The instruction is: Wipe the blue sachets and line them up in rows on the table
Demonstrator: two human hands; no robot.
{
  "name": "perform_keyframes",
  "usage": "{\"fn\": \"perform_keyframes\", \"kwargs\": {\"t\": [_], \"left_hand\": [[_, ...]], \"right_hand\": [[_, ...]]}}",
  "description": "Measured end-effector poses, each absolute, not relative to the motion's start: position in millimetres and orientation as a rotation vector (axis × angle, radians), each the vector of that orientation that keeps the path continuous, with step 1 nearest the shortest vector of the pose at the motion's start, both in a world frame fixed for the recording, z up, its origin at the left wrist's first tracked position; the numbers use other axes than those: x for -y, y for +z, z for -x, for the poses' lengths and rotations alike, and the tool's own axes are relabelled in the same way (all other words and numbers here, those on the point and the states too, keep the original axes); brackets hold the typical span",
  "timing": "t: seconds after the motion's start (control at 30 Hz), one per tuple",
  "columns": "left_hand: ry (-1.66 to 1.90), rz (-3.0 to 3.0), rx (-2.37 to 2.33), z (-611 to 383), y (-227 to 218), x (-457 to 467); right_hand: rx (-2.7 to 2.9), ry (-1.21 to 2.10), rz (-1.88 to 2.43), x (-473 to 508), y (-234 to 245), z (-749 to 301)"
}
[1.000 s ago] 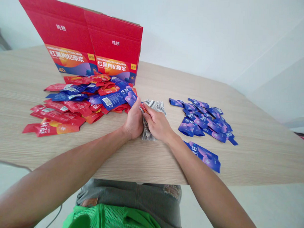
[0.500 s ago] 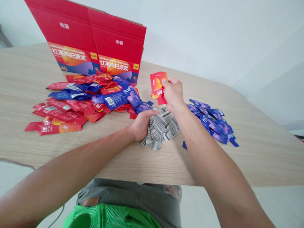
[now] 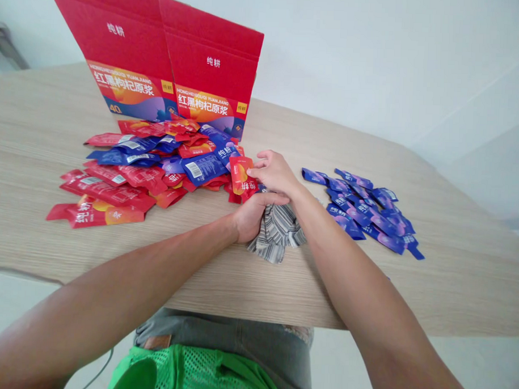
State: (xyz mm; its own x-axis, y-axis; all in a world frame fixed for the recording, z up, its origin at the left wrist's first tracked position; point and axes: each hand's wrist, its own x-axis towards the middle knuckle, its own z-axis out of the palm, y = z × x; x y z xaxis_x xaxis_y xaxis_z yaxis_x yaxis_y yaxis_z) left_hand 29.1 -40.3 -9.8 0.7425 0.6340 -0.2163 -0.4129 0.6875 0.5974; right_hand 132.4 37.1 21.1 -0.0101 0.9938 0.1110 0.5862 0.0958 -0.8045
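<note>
My right hand (image 3: pixel 274 171) reaches left over the table and pinches the edge of a small red pouch (image 3: pixel 243 180) with an orange fruit print. This pouch lies against the right end of a mixed pile of red and blue pouches (image 3: pixel 136 176). Close below, my left hand (image 3: pixel 255 216) is closed around a crumpled grey striped cloth (image 3: pixel 279 232), its thumb stretched along the top and the other fingers mostly hidden. To the right of my hands is a group of blue pouches (image 3: pixel 365 212), all with purple print.
A red printed carton (image 3: pixel 205 56) stands open behind the mixed pile. The wooden table (image 3: pixel 452 269) ends at its front edge near my waist. A white wall (image 3: pixel 353 67) rises behind, and a cable (image 3: pixel 22 274) runs at the lower left.
My right hand has carried the red pouch left and down, from above the table to the mixed pile's right end. The left hand stays at the striped cloth. The view has shifted slightly.
</note>
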Motion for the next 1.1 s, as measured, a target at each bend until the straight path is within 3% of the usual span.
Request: {"fn": "perform_keyframes", "kwargs": {"t": [0.3, 0.47, 0.6, 0.77, 0.9, 1.0, 1.1], "left_hand": [[0.58, -0.584, -0.446, -26.7, -10.6, 39.0], [0.609, -0.589, -0.405, -26.0, -5.8, 42.8], [0.56, -0.59, -0.395, -24.7, -4.5, 44.6], [0.556, -0.621, -0.375, -25.1, -5.8, 44.8], [0.58, -0.626, -0.431, -26.0, -3.6, 45.7], [0.566, -0.606, -0.49, -25.6, -1.0, 46.1], [0.558, -0.594, -0.515, -24.7, 0.7, 46.2]], "right_hand": [[1.937, 0.552, 1.638, -23.1, 24.9, -143.0], [2.043, 0.231, 1.646, 6.9, 30.8, -186.9], [2.052, 0.014, 2.001, 29.6, 30.9, -241.9], [1.925, 0.251, 2.527, 34.5, 15.7, -278.2], [2.065, 0.383, 2.371, 29.3, 14.8, -279.9], [2.041, 0.323, 2.3, 28.4, 22.5, -289.3], [1.934, 0.136, 2.513, 30.2, 26.3, -308.9]]}}
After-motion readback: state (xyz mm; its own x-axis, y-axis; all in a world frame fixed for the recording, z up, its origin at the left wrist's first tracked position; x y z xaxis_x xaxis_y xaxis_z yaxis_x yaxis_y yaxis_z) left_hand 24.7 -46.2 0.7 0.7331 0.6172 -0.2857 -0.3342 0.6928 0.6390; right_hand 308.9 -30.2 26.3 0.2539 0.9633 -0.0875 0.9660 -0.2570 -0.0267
